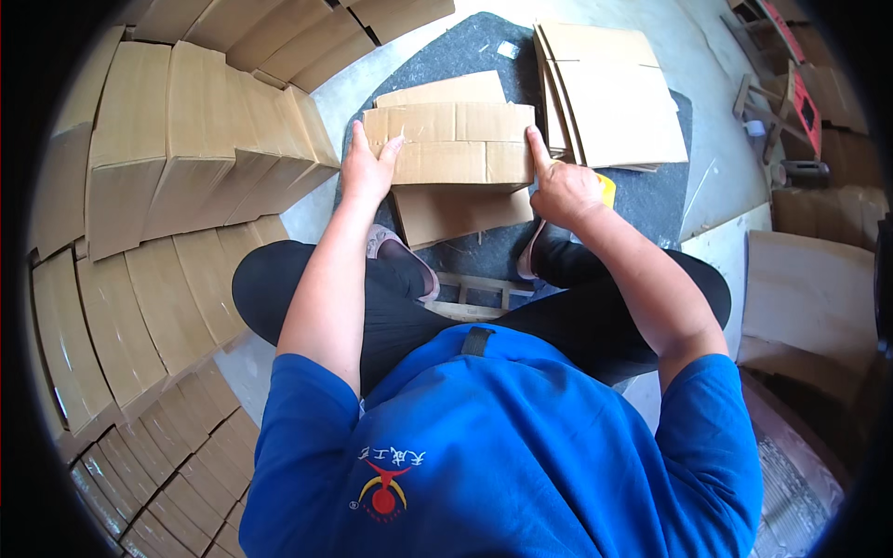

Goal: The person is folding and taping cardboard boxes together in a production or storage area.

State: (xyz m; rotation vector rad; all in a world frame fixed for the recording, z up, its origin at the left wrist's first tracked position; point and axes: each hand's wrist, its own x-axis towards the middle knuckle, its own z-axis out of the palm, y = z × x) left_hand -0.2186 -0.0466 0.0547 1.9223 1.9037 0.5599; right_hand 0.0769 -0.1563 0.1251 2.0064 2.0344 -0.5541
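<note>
A brown cardboard box (437, 167) is in front of me, its flap seams facing up. My left hand (367, 175) grips its left end, with the thumb lying over the near top edge and a finger along the left side. On the right, my right hand (566, 191) has its index finger stretched against the box's right end, the other fingers curled. A yellow object (607, 191) shows from under that hand, seemingly held in the curled fingers; its kind is mostly hidden. Flat cardboard (465, 214) lies beneath the box, with another piece (446, 88) behind it.
Flattened cartons (614, 93) are stacked at the far right of the dark mat (419, 70). Rows of cardboard boxes (200, 112) rise on my left. A wooden frame (474, 293) lies between my feet. Red-topped stools (802, 116) stand at far right.
</note>
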